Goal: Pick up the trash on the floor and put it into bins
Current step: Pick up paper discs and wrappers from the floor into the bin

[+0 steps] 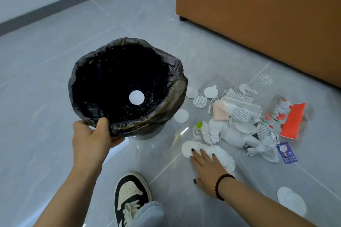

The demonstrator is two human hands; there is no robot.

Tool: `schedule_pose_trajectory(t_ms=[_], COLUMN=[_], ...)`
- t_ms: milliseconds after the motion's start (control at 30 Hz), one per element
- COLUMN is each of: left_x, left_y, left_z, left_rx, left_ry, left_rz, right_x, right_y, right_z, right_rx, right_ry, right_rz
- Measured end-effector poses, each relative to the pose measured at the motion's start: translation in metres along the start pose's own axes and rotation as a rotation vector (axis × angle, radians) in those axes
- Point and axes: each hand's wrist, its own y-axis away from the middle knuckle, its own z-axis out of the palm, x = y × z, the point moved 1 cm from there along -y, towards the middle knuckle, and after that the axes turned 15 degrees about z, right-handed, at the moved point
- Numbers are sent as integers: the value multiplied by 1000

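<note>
The trash (pixel 238 121) lay scattered on the grey floor (pixel 46 79) just right of the bin (pixel 127 86), between it and the brown cabinet (pixel 258 14): flat white discs (pixel 188 148), crumpled paper (pixel 232 134), a clear bag (pixel 239 103) and a red wrapper (pixel 291 121). I judged all of it light and limp, nothing breakable. The discs looked thin and lay flush on the smooth tile, so I expected them to be hard to lift straight up (sliding one until a fingertip got under its edge seemed the better way), while the paper wad could simply be bunched and grabbed anywhere.

My right hand (pixel 205 167) reached low and forward, palm down on the nearest discs, fingers (pixel 203 153) straight and slightly spread, pressing rather than pinching. My left hand (pixel 92 138) held the bin by its near rim, thumb hooked over the black liner and fingers curled beneath, tilting the mouth toward me. One disc (pixel 136 97) already sat inside.
</note>
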Motion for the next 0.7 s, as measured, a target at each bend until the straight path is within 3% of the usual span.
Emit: schedule_pose_trajectory(t_ms=[267,433,567,700], left_x=[4,3,5,11], left_y=[13,10,16,17], left_z=[15,3,7,18], left_rx=[-46,-30,-91,-154], left_ry=[-31,-130,-165,-170], left_rz=[-7,38,44,59], right_x=[45,63,67,64], right_y=[45,36,25,13], right_z=[38,43,27,22], right_rx=[33,275,266,210], right_ry=[-29,-182,-322,-269], right_rz=[168,252,288,252])
